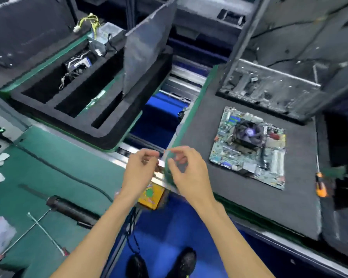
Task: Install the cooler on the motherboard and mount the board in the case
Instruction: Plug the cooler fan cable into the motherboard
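Between desk edges, my left hand and right hand pinch something small, blurred. Cooler sits on board; next, lift board into case.

Head view, downward (near workbench)

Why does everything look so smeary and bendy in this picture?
In the head view, the camera was moving, so the motherboard, the orange-handled screwdriver and both hands, left and right, look smeared; the wide lens bends the case edges; lighting is even, without harsh glare.
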Motion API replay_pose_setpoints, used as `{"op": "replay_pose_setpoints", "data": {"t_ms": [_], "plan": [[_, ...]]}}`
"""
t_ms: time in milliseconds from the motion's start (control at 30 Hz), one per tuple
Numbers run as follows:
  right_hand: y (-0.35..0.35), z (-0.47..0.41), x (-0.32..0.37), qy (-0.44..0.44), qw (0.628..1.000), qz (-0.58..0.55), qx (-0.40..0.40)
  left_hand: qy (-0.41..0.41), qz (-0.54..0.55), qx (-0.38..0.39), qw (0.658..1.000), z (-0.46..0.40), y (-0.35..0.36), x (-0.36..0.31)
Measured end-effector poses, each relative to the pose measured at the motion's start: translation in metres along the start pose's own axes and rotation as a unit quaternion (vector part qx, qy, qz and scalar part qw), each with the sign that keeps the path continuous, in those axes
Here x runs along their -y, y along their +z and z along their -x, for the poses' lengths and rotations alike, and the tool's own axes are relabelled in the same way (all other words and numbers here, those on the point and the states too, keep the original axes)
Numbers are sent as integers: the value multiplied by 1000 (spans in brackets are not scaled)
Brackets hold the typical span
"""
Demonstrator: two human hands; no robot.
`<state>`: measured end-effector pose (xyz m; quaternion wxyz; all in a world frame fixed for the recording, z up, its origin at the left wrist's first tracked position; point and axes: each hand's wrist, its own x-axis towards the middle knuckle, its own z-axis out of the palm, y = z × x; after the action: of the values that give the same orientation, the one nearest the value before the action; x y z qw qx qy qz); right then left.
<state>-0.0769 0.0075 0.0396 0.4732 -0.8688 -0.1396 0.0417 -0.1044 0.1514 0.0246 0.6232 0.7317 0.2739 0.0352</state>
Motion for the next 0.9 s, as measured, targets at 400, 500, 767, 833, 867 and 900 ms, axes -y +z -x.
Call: {"op": "replay_pose_setpoints", "data": {"t_ms": [400, 500, 767, 833, 867, 900], "plan": [[-168, -5, -61, 41, 992, -18, -118, 49, -53, 59, 996, -8, 158, -65], [-183, -15, -69, 42, 991, -13, -126, 37, -67, 51, 996, -24, 170, -63], [-192, -56, -91, 60, 989, 12, -133, 39, -227, 33, 973, -77, 186, -50], [-188, -69, -96, 63, 987, 21, -143, 48, -258, 51, 964, -88, 189, -48], [-186, -75, -99, 66, 986, 27, -148, 56, -277, 63, 957, -93, 191, -48], [-184, -82, -101, 69, 985, 33, -152, 64, -295, 78, 950, -99, 191, -50]]}}
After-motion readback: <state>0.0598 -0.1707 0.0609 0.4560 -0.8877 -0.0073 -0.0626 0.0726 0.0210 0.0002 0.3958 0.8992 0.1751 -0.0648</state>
